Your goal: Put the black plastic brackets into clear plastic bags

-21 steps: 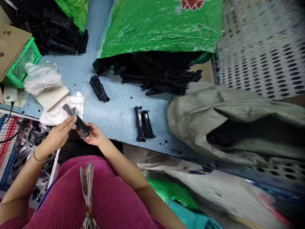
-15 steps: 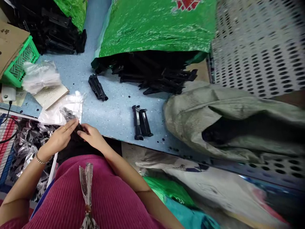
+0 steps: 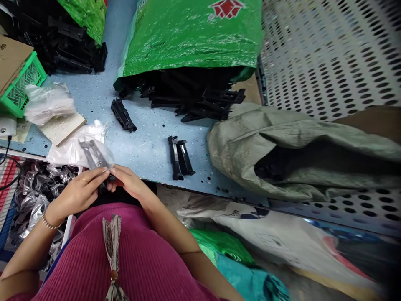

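A clear plastic bag (image 3: 94, 152) with black parts inside is between my hands at the table's front edge. My left hand (image 3: 79, 190) pinches its near end from the left. My right hand (image 3: 127, 180) pinches the same end from the right, fingertips close to the left ones. Flat clear bags (image 3: 61, 152) lie just beyond. Two black parts (image 3: 181, 158) lie side by side to the right, and a small bunch of black parts (image 3: 123, 116) lies farther back.
A green sack (image 3: 191, 42) spills black parts at the back. A grey-green sack (image 3: 234, 146) lies on the right. Bundled bags (image 3: 48, 104) and a green basket (image 3: 23, 85) stand left. Filled bags (image 3: 37, 196) lie in a container below the left edge.
Both hands have come together at the bag's near end. The black parts now show farther inside the bag, which has lifted slightly. The whole view has shifted a little.
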`<state>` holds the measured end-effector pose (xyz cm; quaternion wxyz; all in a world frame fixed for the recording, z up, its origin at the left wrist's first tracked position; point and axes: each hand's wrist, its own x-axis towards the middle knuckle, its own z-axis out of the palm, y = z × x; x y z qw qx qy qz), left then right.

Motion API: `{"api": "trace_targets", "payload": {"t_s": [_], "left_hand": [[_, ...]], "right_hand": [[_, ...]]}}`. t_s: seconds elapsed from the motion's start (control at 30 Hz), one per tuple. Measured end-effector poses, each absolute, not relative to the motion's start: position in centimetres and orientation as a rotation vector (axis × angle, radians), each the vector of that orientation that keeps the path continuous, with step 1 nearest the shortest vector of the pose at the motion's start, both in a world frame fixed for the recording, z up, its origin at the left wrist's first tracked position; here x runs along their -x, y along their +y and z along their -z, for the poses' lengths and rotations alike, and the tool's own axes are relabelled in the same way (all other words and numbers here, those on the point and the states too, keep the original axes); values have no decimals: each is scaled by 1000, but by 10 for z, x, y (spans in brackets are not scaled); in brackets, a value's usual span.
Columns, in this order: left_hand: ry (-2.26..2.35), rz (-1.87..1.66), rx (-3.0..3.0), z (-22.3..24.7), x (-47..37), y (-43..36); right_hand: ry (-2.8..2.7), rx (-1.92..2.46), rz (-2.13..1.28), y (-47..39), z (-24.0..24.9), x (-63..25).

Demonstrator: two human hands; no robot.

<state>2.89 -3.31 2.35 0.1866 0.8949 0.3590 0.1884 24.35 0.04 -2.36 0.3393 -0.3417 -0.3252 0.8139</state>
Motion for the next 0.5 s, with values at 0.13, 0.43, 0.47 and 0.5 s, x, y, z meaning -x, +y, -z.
{"api": "trace_targets", "payload": {"t_s": [0.13,0.43,0.47,0.5], "left_hand": [[1140,-605,-2639,-48,-22,-50],[1685,-319,-1995,-61,74,-67],[1692,-107,-1909,-45,88,-69],[1696,124,-1814,-24,98,-71]], "right_hand": [[-763,600,-2367,-9,11,-235],[-1475,923,-1917,-5,-13,-275],[-1555,1140,-1665,-1,-14,-298],[-1610,1376,-1378,4,-13,-323]]}}
